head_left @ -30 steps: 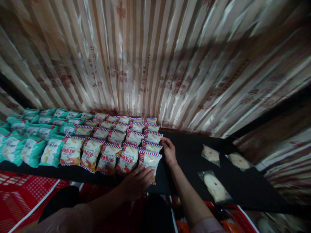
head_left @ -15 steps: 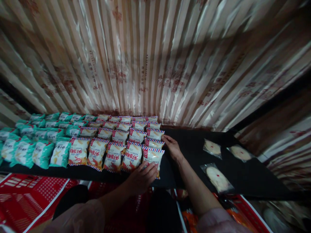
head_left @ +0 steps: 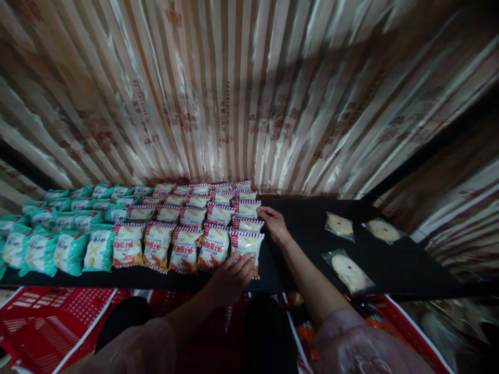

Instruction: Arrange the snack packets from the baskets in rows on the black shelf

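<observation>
Rows of snack packets lie on a black shelf (head_left: pixel 296 259). The packets at the right of the rows are white with red and blue striped edges. My left hand (head_left: pixel 232 280) rests with curled fingers on the bottom edge of the nearest striped packet (head_left: pixel 245 249) at the right end of the front row. My right hand (head_left: pixel 275 223) lies at the right side of the rows, its fingers touching the second-row striped packet (head_left: pixel 247 224). Several teal packets (head_left: pixel 70 244) fill the rows' left part.
Three clear-wrapped round cakes (head_left: pixel 349 270) lie on the right half of the black shelf. A striped satin curtain (head_left: pixel 241 93) hangs close behind. Red plastic crates (head_left: pixel 47 322) sit below the shelf's front edge, left and right of me.
Both hands stay on the same packets at the rows' right end. The view has swung slightly, so the rows sit a little further right and higher in the frame.
</observation>
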A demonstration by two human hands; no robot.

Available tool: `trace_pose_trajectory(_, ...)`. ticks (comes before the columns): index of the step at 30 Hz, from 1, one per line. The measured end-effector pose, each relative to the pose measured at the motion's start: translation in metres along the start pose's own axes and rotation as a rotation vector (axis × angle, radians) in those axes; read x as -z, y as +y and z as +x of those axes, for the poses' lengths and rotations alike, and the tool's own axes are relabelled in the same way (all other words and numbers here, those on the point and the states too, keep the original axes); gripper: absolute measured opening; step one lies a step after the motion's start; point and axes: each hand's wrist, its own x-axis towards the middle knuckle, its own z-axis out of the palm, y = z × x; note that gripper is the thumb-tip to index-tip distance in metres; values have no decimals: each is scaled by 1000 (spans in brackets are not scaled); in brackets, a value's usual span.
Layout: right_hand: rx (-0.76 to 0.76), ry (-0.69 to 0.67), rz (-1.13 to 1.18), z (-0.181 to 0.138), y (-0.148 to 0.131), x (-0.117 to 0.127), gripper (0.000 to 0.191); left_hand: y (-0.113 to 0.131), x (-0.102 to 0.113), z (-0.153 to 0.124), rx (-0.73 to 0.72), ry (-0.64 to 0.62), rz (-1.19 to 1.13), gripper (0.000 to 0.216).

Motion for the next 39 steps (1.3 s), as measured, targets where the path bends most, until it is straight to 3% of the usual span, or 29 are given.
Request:
trace_pose_trajectory(5,-9,37,12,-2,3,-1,37,0,1,1,-1,32,-10,38)
trace_pose_trajectory(13,32,122,-65,-25,4,9,43,1,0,0,-7,-40,3,38)
trace_pose_trajectory(20,105,-13,-206,-56,-5,14,38,1,-5,-2,2,4,-23,40)
trace_pose_trajectory(39,138,49,-157,-49,1,7,37,2,-5,-1,16,3,-41,39)
